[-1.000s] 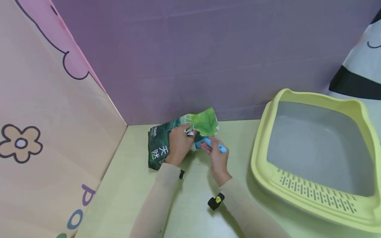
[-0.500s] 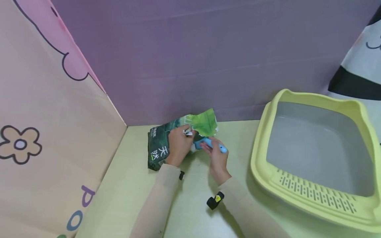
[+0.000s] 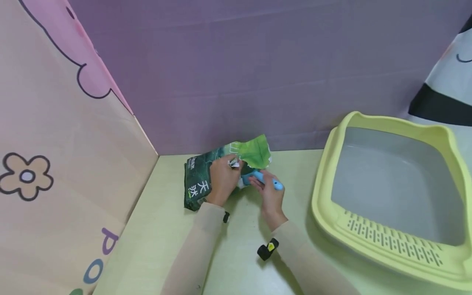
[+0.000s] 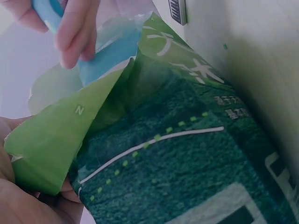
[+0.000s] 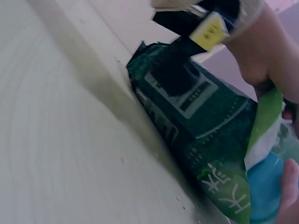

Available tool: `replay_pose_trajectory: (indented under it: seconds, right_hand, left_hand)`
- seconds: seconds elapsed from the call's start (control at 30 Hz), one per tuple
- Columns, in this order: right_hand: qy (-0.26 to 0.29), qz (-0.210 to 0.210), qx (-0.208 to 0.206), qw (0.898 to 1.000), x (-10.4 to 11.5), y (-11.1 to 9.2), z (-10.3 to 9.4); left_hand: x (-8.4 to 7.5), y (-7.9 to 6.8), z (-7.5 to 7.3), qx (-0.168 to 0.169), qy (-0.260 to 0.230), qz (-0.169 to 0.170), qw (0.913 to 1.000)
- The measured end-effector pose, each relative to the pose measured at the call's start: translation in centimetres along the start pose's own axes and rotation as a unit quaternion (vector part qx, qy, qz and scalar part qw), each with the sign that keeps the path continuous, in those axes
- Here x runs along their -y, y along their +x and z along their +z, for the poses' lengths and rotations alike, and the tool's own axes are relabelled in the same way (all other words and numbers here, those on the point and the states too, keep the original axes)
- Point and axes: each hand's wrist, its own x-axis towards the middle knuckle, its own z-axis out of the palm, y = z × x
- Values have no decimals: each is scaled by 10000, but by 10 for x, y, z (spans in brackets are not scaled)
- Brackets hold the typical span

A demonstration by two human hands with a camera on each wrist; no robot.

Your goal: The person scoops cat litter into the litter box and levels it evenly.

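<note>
A dark green plastic bag with a lighter green top [image 3: 197, 172] lies on its side against the back wall, its torn mouth facing right. My left hand [image 3: 223, 180] grips a fold of the bag near that mouth. Curled round the handle of a light blue scoop [image 3: 277, 185] is my right hand [image 3: 272, 200]. In the left wrist view the blue scoop head [image 4: 105, 63] sits inside the bag's mouth, partly hidden by the green flap [image 4: 60, 130]. The right wrist view also has the scoop head in the opening; the bag's contents are hidden.
A yellow litter box [image 3: 320, 184] with a grey inside and a slotted front ledge stands to the right on the pale table [image 3: 239, 254]. Small crumbs lie near the bag. A purple cloth wall [image 3: 236, 82] closes the back; a printed panel [image 3: 73, 164] stands left.
</note>
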Motion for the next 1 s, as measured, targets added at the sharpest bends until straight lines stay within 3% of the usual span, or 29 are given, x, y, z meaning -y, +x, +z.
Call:
replay_pose_trajectory:
  seconds: [0.47, 1.0]
  right_hand:
    - [115, 21, 229, 9997, 2, 1, -2]
    - [758, 203, 300, 9965, 4, -1, -11]
  left_hand:
    - [1, 1, 3, -126, -26, -60, 9999]
    - [3, 2, 6, -263, 47, -46, 9996]
